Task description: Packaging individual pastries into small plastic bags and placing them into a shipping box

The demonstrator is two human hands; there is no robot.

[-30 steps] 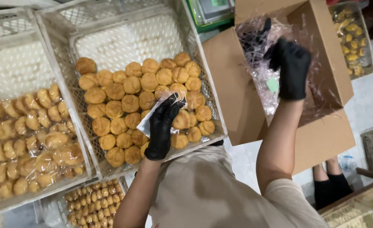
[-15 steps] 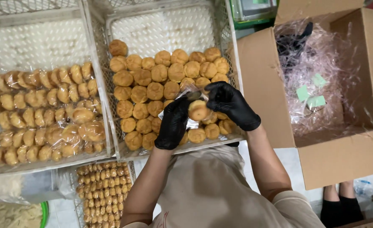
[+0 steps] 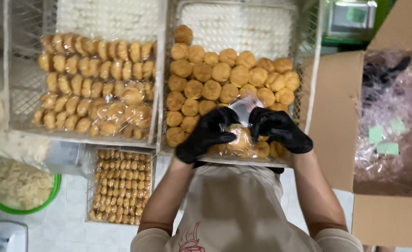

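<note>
Both my hands wear black gloves and meet over the near edge of a white wire tray [image 3: 308,84] full of round golden buns [image 3: 224,74]. My left hand [image 3: 206,134] and my right hand [image 3: 279,129] pinch a small clear plastic bag [image 3: 241,112] between them. One bun [image 3: 240,139] sits inside that bag, just below my fingers. Loose buns lie right under and around both hands.
A second wire tray [image 3: 19,93] at the left holds several bagged buns. Below it is a lower tray of small pastries [image 3: 122,184] and a green bowl [image 3: 21,186]. An open cardboard box [image 3: 336,121] lined with clear plastic stands at the right.
My right hand came back from the cardboard box to the bun tray. Both hands now hold the clear bag with a bun in it, nearer the tray's front edge.
</note>
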